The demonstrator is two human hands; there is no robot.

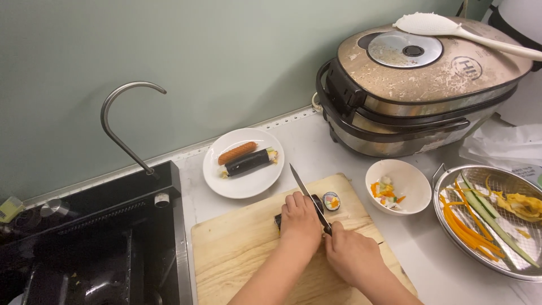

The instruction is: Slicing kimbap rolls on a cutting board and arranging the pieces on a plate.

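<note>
On a wooden cutting board (237, 254), my left hand (299, 223) presses down on a dark seaweed roll (278, 221), mostly hidden under the fingers. My right hand (353, 254) grips the handle of a kitchen knife (306, 189), whose blade crosses the roll just right of my left hand, tip pointing away from me. One cut slice (331, 200) with a colourful filling lies on the board beside the blade.
A white plate (244, 181) behind the board holds another seaweed roll (247, 161) and a sausage (237, 152). A white bowl (398, 186) of scraps and a metal strainer (491, 220) of vegetable strips stand at right. Rice cooker (418, 85) with a white paddle at back, black sink (84, 243) at left.
</note>
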